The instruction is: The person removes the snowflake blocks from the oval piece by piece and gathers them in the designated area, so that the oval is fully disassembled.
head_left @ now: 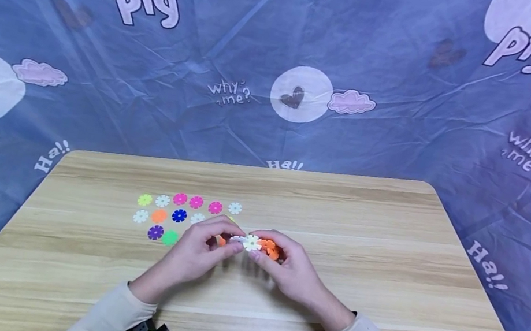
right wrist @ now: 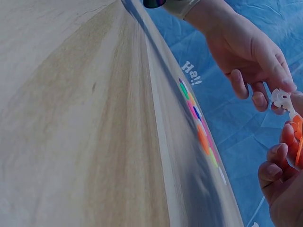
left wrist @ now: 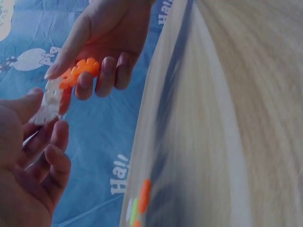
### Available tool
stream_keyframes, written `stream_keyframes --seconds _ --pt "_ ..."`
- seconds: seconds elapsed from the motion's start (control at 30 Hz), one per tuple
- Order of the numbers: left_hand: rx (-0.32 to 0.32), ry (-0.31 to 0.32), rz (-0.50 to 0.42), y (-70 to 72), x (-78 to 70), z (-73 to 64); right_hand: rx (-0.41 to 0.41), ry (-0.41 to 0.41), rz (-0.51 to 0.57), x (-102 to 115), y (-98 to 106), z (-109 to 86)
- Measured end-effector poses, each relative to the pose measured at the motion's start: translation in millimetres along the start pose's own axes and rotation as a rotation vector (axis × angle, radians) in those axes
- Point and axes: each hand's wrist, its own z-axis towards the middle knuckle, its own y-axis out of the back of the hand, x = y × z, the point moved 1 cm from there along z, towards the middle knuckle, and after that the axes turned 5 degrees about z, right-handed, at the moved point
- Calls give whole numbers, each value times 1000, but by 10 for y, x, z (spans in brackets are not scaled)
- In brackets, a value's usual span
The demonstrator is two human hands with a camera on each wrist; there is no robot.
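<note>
Both hands are raised close together over the table, joined by a small build of notched snowflake discs. My left hand (head_left: 199,243) pinches a white snowflake disc (right wrist: 281,98) between thumb and fingers. On the other side, my right hand (head_left: 299,269) grips the linked pieces by their orange discs (left wrist: 86,67), its thumb at the white part (head_left: 251,243). White and orange discs are slotted together at angles, seen best in the left wrist view. Fingers hide part of the build. Some orange also shows behind the left fingers in the head view.
Loose discs lie in rough rows left of centre, among them pink (head_left: 196,202), blue (head_left: 179,215), purple (head_left: 156,232), green (head_left: 170,238) and yellow (head_left: 145,200). The left hand overlaps some. A wooden table (head_left: 390,239) stands against a blue printed cloth (head_left: 229,130).
</note>
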Motion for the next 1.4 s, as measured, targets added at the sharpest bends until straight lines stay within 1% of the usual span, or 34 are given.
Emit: stream_keyframes --seconds 0.3,0.4,0.47,0.57,0.7,0.77,0.87,1.0,1.1,1.23,1.3,1.4 --pt "-135 -53 -13 -96 12 1 1 21 -15 5 -22 9" --pt "-167 -89 -2 -115 12 7 -1 23 -16 9 -23 11" --pt "-184 -119 18 -124 4 11 -2 22 -15 9 -23 10" --pt "-201 -164 78 -127 -13 16 1 29 -16 8 -24 8" --pt "-201 -187 161 -128 -30 20 2 54 -37 10 -25 9" --pt "-186 -167 183 -132 -30 17 3 61 -43 16 -24 9" --pt "-156 -127 188 -126 -13 14 1 44 -23 20 -21 11" --pt "-113 -46 156 -90 15 12 -11 2 25 12 -16 11" --pt "-84 18 132 -63 31 5 -15 -2 29 4 -9 10" --pt "-60 53 117 -26 46 15 -15 4 22 1 1 7" --pt "-50 70 126 -6 52 37 -16 2 22 0 8 4" --pt "-21 114 173 18 70 92 -20 -3 18 -5 19 -1"
